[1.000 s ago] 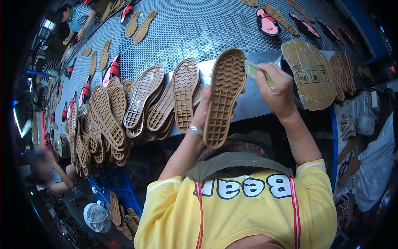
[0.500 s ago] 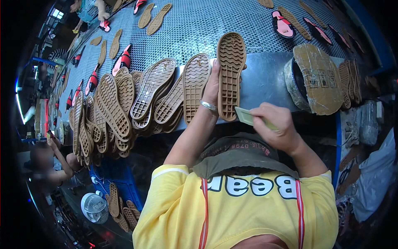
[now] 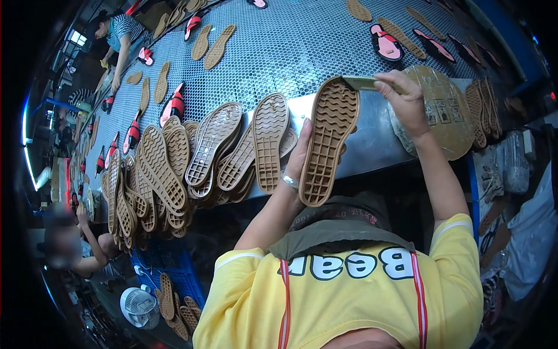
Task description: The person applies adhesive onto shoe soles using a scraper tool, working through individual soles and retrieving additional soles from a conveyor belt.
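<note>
In my left hand (image 3: 300,152) a tan shoe sole (image 3: 329,142) is held up, tilted, its grid-and-wave tread facing me. The fingers wrap behind it and show partly at its right edge. My right hand (image 3: 405,100) grips a flat brush (image 3: 363,83) with a pale green handle. Its dark end touches the sole's upper right edge. Close by on the left, more tan soles (image 3: 270,142) lie tread up along the bench edge, with thicker overlapping stacks (image 3: 160,168) farther left.
A mesh-patterned conveyor belt (image 3: 279,43) carries soles and pink-and-red sandals (image 3: 386,43). A round container under a taped cardboard cover (image 3: 444,116) stands right on the metal ledge (image 3: 372,148). Below left are a white fan (image 3: 139,307) and blue crate (image 3: 168,270). Other people work at left.
The brush has gone from the sole's lower end up to its top right edge with my right hand. The held sole has come lower and now leans rightward. The sandals on the belt have shifted.
</note>
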`<move>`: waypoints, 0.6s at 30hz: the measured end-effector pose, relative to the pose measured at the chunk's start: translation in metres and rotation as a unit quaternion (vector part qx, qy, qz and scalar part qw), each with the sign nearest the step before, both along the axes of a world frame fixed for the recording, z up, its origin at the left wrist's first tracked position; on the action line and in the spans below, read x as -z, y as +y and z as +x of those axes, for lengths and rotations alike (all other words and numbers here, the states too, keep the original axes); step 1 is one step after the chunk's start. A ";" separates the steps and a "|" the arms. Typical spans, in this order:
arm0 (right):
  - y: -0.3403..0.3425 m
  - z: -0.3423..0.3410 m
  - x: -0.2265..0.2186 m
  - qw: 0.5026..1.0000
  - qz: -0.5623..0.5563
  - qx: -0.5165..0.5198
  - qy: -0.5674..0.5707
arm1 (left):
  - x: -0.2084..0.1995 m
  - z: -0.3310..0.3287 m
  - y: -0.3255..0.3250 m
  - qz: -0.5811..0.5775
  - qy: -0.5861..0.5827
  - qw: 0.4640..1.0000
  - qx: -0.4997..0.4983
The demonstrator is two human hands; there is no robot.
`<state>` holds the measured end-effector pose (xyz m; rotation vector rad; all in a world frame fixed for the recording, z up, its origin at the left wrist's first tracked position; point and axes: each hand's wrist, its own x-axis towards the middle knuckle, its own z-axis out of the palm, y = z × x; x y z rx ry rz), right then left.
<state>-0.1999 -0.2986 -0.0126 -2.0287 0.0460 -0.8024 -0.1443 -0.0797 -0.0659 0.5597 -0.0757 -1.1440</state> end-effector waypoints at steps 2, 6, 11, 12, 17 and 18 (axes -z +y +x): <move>0.014 -0.008 0.006 0.988 -0.150 -0.033 -0.028 | 0.011 0.006 0.001 0.005 0.007 1.000 -0.005; 0.083 -0.038 0.010 0.949 -0.265 -0.153 -0.082 | 0.025 0.028 -0.004 0.023 -0.066 0.997 -0.030; 0.100 -0.056 0.008 0.963 -0.098 -0.251 0.018 | 0.028 0.033 -0.005 -0.018 -0.055 0.998 -0.009; 0.088 -0.047 0.005 0.968 -0.032 -0.244 0.048 | 0.024 0.030 -0.008 0.014 -0.065 0.998 -0.013; 0.016 -0.020 0.009 0.998 -0.017 -0.009 0.053 | 0.016 0.012 -0.004 0.007 -0.042 0.999 0.007; 0.011 -0.019 0.006 0.998 -0.019 0.040 0.043 | 0.019 0.011 -0.002 0.004 -0.046 0.999 0.008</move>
